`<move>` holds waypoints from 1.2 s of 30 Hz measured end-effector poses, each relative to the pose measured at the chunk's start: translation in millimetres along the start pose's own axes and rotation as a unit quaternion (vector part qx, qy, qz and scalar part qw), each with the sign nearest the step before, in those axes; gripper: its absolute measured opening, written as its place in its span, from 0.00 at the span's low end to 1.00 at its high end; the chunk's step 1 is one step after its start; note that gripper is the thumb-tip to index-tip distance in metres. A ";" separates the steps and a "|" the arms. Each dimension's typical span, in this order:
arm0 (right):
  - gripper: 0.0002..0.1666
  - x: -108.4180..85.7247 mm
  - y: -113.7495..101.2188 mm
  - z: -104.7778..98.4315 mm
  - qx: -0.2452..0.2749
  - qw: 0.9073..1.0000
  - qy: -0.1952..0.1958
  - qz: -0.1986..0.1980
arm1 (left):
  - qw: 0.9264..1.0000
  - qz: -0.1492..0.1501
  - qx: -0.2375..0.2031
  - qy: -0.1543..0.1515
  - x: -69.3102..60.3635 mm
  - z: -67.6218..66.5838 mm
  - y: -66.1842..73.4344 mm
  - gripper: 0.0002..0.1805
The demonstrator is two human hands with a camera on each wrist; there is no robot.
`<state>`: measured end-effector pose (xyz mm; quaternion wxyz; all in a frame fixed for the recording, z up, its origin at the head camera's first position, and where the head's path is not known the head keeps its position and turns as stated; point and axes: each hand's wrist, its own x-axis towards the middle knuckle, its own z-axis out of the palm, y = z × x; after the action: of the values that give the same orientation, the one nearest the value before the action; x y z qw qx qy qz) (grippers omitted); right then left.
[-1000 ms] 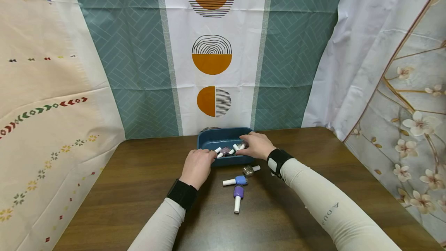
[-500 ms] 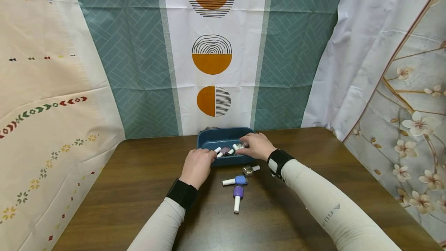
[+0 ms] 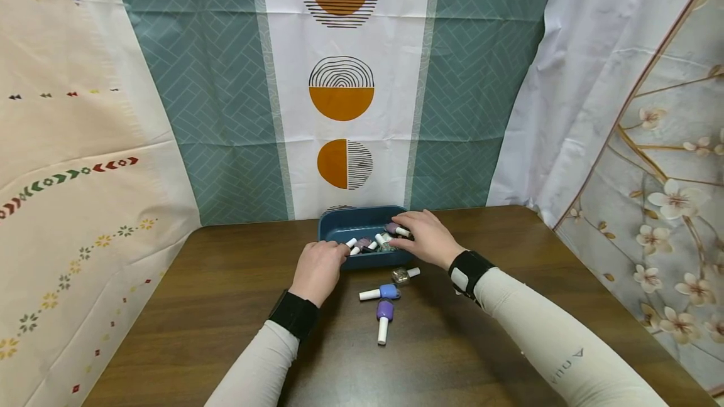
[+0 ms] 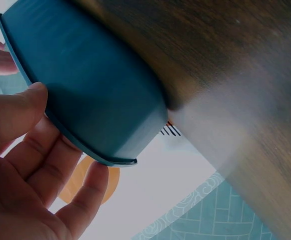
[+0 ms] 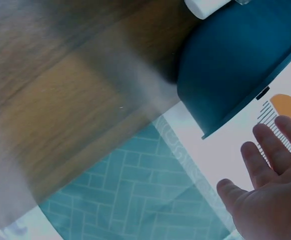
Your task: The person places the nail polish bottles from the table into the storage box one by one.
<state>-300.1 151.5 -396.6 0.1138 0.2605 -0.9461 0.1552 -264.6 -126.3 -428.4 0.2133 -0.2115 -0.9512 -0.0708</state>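
Note:
A dark blue plastic bin stands at the table's far edge, with several white-capped nail polish bottles in it. My left hand grips its front left rim; in the left wrist view the thumb presses the outer wall while the fingers go behind the rim. Over the bin's right end hovers my right hand, fingers extended and spread. A dark purple nail polish bottle lies near its fingertips, apparently in the bin. In the right wrist view the right hand's fingers hold nothing visible.
In front of the bin, three nail polish bottles lie on the brown wooden table: a glittery clear one, a blue one and a purple one. Patterned curtains hang close behind and beside the table.
My right hand has drawn back slightly to the right and its fingers have spread, so the dark purple nail polish bottle now shows. The left hand keeps its grip on the bin.

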 end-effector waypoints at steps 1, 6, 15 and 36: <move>0.38 -2.6 0.7 -0.8 -0.001 1.000 0.001 -0.003 | 1.000 0.000 0.001 0.000 0.1 -0.1 0.1 0.06; 0.42 -14.6 3.3 -4.5 -0.010 1.000 0.004 -0.021 | 1.000 0.001 0.001 0.002 0.4 -0.1 0.5 0.06; 0.45 -33.1 3.6 -9.3 -0.026 0.998 0.020 -0.048 | 1.000 0.003 -0.001 0.007 0.2 2.9 -1.9 0.06; 0.36 -66.8 13.2 -3.5 -0.049 0.988 0.070 -0.127 | 1.000 0.008 -0.009 0.011 0.6 1.3 -1.1 0.07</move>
<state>-250.7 194.1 -416.2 0.2108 0.3608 -0.9017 0.1106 -266.1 -126.8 -429.4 0.2221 -0.2203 -0.9465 -0.0796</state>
